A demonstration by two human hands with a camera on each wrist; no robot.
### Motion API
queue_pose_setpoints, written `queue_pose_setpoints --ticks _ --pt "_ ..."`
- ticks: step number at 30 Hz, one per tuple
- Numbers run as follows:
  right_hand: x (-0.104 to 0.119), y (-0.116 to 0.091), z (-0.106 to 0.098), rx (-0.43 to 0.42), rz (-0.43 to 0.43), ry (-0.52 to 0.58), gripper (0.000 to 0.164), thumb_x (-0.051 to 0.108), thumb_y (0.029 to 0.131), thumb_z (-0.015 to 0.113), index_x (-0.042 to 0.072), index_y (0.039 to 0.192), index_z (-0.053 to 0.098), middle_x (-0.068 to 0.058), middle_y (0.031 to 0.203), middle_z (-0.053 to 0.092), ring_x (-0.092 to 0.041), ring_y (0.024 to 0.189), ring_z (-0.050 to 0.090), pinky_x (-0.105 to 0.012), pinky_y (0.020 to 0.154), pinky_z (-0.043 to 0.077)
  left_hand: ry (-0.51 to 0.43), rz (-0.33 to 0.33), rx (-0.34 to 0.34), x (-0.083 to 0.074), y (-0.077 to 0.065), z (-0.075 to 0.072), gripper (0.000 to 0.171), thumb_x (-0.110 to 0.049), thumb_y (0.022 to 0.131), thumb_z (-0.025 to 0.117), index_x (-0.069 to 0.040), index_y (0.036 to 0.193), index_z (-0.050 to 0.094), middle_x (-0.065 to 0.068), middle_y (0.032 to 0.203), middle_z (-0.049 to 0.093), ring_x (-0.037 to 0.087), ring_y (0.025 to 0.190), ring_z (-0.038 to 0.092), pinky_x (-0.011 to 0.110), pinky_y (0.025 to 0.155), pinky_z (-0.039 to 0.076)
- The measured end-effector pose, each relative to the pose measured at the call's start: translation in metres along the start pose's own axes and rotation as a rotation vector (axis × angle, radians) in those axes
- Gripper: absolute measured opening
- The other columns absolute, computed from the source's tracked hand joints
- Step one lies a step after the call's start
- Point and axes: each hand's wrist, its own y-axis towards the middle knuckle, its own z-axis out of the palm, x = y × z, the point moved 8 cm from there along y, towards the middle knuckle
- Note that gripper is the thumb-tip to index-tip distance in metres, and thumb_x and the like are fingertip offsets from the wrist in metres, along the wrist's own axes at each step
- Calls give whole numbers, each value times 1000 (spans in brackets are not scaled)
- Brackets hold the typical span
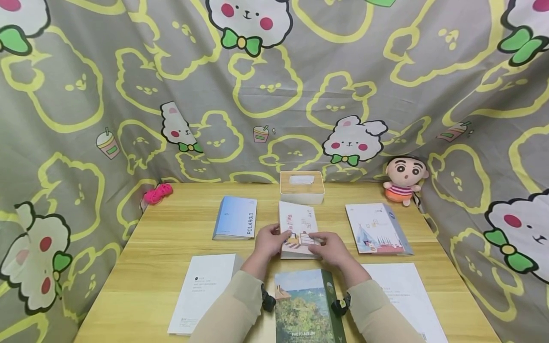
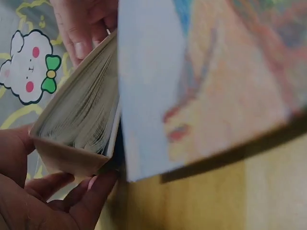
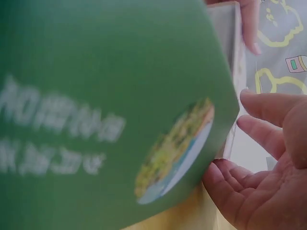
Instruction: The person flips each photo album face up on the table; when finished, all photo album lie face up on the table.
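Observation:
A small, thick photo album (image 1: 300, 214) with a white illustrated cover lies at mid-table, between both hands. My left hand (image 1: 270, 242) grips its left side, thumb over the cover. In the left wrist view, the fingers of the left hand (image 2: 53, 196) curl round the spine, and the album's page edges (image 2: 84, 110) fan out. My right hand (image 1: 331, 247) holds the opposite side, its thumb on the cover. Seen from the right wrist, the right hand (image 3: 268, 167) has its fingers at the album's edge, partly hidden by a green album spine (image 3: 96, 57).
Nearest me, between the forearms, lies an album with a landscape cover (image 1: 302, 305). A blue Polaroid album (image 1: 236, 216), an illustrated white album (image 1: 373, 226) and white-backed albums (image 1: 206, 286) (image 1: 403, 290) surround it. Behind stand a tissue box (image 1: 302, 186), a doll (image 1: 404, 178) and a pink item (image 1: 157, 193).

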Motion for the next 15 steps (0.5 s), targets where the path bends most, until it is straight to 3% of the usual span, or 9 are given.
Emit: queue_pose_setpoints --ticks 4,15 --pt "-1 -1 -1 10 2 -1 37 16 98 76 5 132 74 -24 144 61 -44 125 61 -54 99 55 164 35 15 -1 -1 2 68 -31 91 85 6 143 60 23 133 67 37 122 64 50 106 52" --pt "0 -2 0 21 -9 -14 39 17 97 76 -2 132 71 -26 142 61 -46 125 61 -58 104 52 242 46 30 -5 -2 3 68 -29 89 86 7 141 61 22 126 69 34 112 67 50 102 55"
